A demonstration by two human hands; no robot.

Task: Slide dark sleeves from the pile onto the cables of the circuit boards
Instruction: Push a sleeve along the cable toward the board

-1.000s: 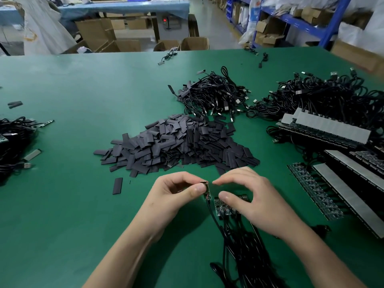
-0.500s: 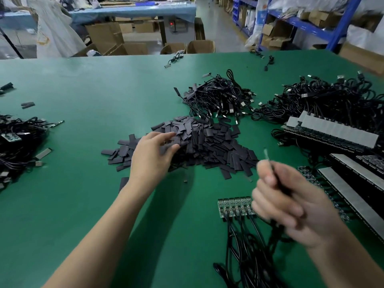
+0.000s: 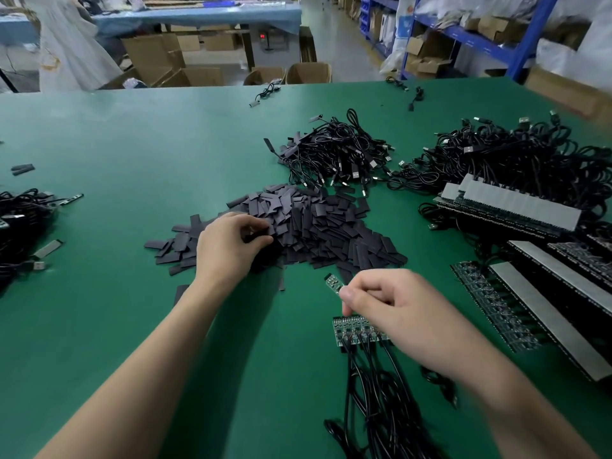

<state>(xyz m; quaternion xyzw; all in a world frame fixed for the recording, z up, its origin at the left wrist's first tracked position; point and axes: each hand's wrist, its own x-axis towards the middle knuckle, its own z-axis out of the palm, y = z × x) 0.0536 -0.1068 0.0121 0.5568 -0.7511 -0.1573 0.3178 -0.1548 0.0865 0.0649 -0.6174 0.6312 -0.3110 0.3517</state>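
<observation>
A big pile of flat dark sleeves (image 3: 318,226) lies in the middle of the green table (image 3: 116,160). My left hand (image 3: 228,250) rests on the pile's left side, its fingers curled and pinching at a sleeve. My right hand (image 3: 397,313) is nearer to me and pinches a small circuit board (image 3: 332,283), which sticks out to the upper left. Under that hand lies a strip of joined circuit boards (image 3: 357,331) with black cables (image 3: 381,409) running toward me.
Heaps of black USB cables (image 3: 334,157) lie behind the pile and at the far right (image 3: 516,154). Stacked board strips with grey backing (image 3: 510,207) fill the right side. More cabled boards (image 3: 20,220) sit at the left edge. Cardboard boxes stand beyond the table.
My left hand went from the board to the sleeve pile and now curls on it. My right hand lifted one board free, then came down and left toward the strip.
</observation>
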